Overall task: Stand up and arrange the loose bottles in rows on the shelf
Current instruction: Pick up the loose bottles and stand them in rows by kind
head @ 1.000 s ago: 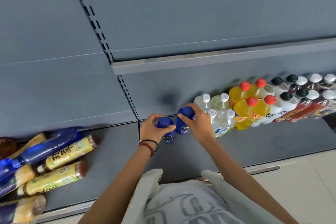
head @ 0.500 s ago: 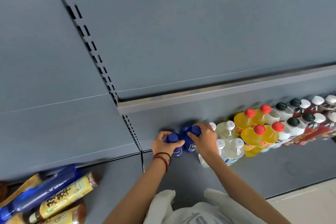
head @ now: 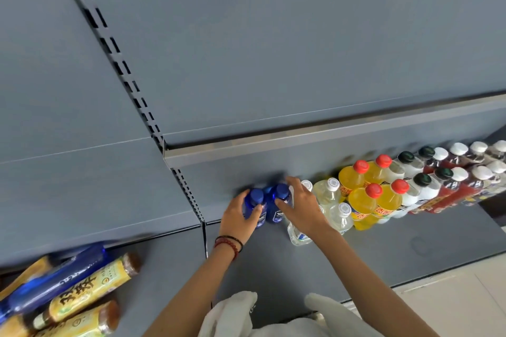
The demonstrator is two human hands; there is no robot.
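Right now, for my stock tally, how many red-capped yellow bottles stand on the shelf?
4 yellow bottles, upright in a square: back left, back right, front left, front right. None seems hidden.

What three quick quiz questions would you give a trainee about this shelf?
1. True or false: the left hand grips an upright blue bottle.
2. Which cap colour do the yellow bottles have? A green, B red, C white.
3. Fill in: the tea bottles at lower left are ____ on their sides.
Key: 1 true; 2 B; 3 lying.
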